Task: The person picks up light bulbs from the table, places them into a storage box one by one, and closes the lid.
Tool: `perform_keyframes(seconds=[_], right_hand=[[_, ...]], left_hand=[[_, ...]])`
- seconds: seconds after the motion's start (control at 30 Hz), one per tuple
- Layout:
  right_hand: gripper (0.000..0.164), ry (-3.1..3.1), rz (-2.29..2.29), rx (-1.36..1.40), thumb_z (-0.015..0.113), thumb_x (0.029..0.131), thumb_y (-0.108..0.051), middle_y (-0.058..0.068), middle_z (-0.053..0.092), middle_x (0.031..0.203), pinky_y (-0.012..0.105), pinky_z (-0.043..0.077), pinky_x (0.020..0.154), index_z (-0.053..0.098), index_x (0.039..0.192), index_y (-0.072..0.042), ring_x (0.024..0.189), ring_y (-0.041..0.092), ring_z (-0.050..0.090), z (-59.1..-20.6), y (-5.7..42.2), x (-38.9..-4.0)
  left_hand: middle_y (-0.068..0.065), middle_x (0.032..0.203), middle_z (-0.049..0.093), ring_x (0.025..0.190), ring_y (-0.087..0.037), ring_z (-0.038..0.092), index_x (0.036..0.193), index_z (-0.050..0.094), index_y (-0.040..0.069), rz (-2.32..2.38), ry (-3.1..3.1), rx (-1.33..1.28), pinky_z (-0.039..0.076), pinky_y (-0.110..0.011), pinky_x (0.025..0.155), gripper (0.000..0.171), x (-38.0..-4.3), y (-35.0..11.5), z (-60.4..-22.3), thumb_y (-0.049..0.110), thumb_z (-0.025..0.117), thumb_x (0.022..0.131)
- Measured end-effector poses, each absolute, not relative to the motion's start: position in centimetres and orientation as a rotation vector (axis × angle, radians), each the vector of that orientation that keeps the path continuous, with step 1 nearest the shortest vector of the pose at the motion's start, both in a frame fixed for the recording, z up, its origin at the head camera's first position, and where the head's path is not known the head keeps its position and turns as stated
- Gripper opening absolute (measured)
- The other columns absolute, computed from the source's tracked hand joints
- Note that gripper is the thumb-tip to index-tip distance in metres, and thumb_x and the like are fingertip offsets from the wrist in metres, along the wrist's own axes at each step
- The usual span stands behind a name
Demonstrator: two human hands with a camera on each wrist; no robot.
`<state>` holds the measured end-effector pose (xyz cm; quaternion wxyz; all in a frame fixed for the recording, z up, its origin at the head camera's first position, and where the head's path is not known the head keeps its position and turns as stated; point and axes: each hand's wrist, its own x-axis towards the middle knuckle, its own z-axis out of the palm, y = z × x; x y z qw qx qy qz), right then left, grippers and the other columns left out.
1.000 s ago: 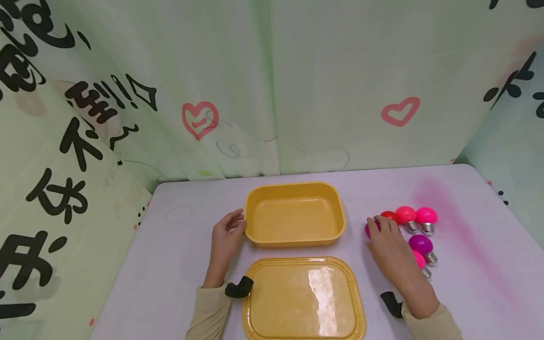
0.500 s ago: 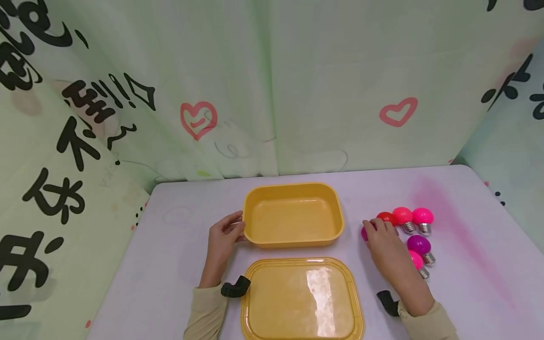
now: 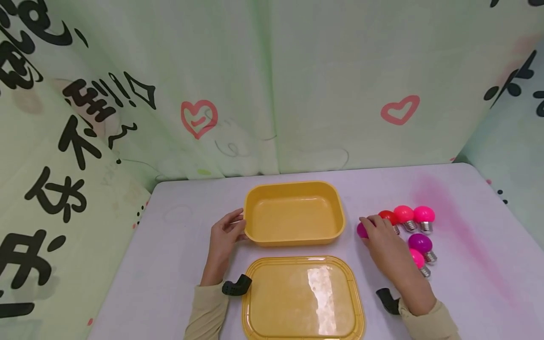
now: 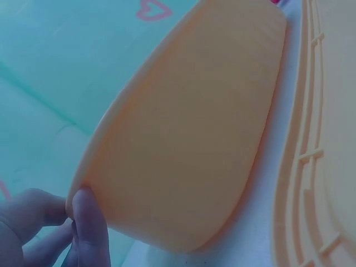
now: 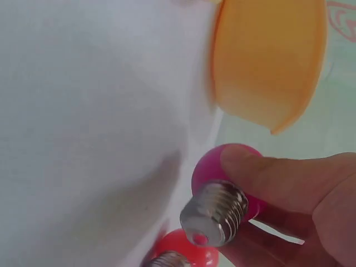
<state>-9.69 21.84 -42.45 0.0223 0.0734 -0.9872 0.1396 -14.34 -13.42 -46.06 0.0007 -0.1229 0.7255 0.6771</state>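
Observation:
My left hand [image 3: 223, 241] pinches the left end of a yellow plastic box [image 3: 293, 212]; in the left wrist view, thumb and fingers are at the rim corner of the box [image 4: 183, 128]. Nothing lies inside it. To its right, my right hand [image 3: 384, 245] holds a magenta light bulb [image 3: 361, 230] between thumb and fingers. The right wrist view shows this bulb [image 5: 208, 167] by its round end, its silver screw base [image 5: 214, 214] pointing away from the palm. Just past it sits a red bulb [image 5: 194, 247].
Around the right hand lie a red bulb [image 3: 388, 216], a coral bulb [image 3: 403, 214], pink bulbs [image 3: 424, 214] and a purple bulb [image 3: 420, 242]. A flat yellow lid [image 3: 280, 302] lies in front of the box. Curtains [image 3: 327, 85] hang behind the white table [image 3: 191, 226].
My right hand has drawn the magenta bulb slightly left, away from the other bulbs. The left hand stays at the box, which has hardly moved.

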Motion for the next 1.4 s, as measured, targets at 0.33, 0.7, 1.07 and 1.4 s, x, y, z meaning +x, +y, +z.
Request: perform_keyframes(seconds=[0.33, 0.7, 1.07, 1.4], right_hand=[[0.06, -3.022, 0.634, 0.26, 0.08, 0.082, -0.012, 0.026, 0.057, 0.125, 0.054, 0.056, 0.085, 0.055, 0.134, 0.004, 0.117, 0.044, 0.053, -40.1, 20.6, -9.7], [0.056, -2.926, 0.658, 0.34, 0.079, 0.082, -0.011, 0.024, 0.06, 0.122, 0.053, 0.056, 0.086, 0.057, 0.132, 0.004, 0.111, 0.041, 0.059, -38.0, 19.9, -9.9], [0.055, -2.968, 0.692, 0.35, 0.077, 0.085, -0.013, 0.022, 0.06, 0.124, 0.052, 0.056, 0.088, 0.057, 0.134, 0.002, 0.114, 0.04, 0.058, -36.9, 18.2, -10.3], [0.053, -2.919, 0.7, 0.417, 0.078, 0.085, -0.016, 0.019, 0.063, 0.119, 0.048, 0.058, 0.085, 0.06, 0.13, 0.002, 0.106, 0.035, 0.062, -36.8, 16.3, -10.7]], left_hand=[[-0.015, 0.124, 0.061, 0.093, -0.022, 0.064, 0.13, 0.064, 0.01, 2.157, 2.248, -0.359, 0.059, -0.022, 0.068, 0.036, -14.4, -13.7, -46.1, 0.011, 0.066, 0.094], [-0.018, 0.124, 0.061, 0.092, -0.023, 0.064, 0.131, 0.064, 0.007, 2.189, 2.218, -0.34, 0.059, -0.022, 0.068, 0.036, -14.4, -13.8, -46.1, 0.008, 0.065, 0.094], [-0.012, 0.124, 0.062, 0.092, -0.021, 0.065, 0.13, 0.064, 0.011, 2.158, 2.238, -0.362, 0.059, -0.024, 0.069, 0.035, -14.4, -13.8, -45.9, 0.011, 0.065, 0.095], [-0.014, 0.124, 0.06, 0.097, -0.026, 0.063, 0.131, 0.064, 0.01, 2.151, 2.222, -0.373, 0.059, -0.022, 0.069, 0.037, -14.2, -13.5, -46.1, 0.012, 0.066, 0.095]])
